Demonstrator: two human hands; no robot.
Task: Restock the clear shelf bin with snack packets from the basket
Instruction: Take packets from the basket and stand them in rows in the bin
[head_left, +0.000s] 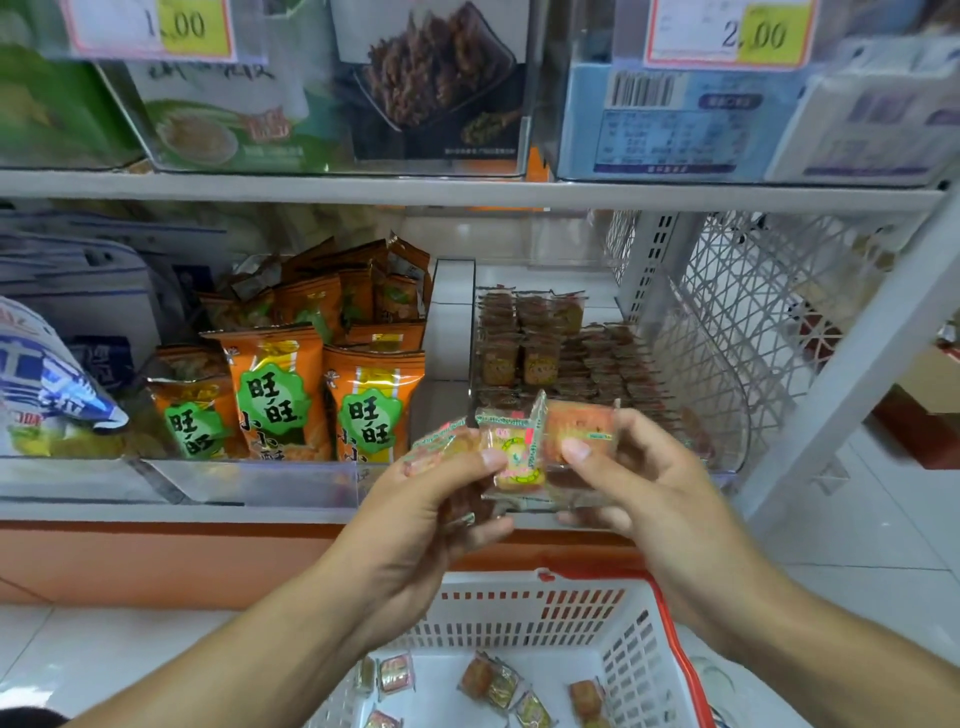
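The fingers (491, 460) of the left hand (415, 514) are curled round a small bunch of snack packets (514, 457), thumb pressed on the top one, with more packets tucked in the palm below. The right hand (639, 483) pinches the right end of the same bunch — thumb on the front of an orange packet, the other fingers curled behind it. Both hands hold the bunch just in front of the near edge of the clear shelf bin (727, 415), at the right end of the lower shelf (208, 512). Inside the bin, rows of small brown packets (561, 353) are stacked toward the far side. To the left of it, another clear bin holds larger orange bags (280, 389) with green labels. Below the hands, on the floor, stands a white basket (623, 623) with a red rim — a few loose packets (491, 680) lie scattered on its bottom.
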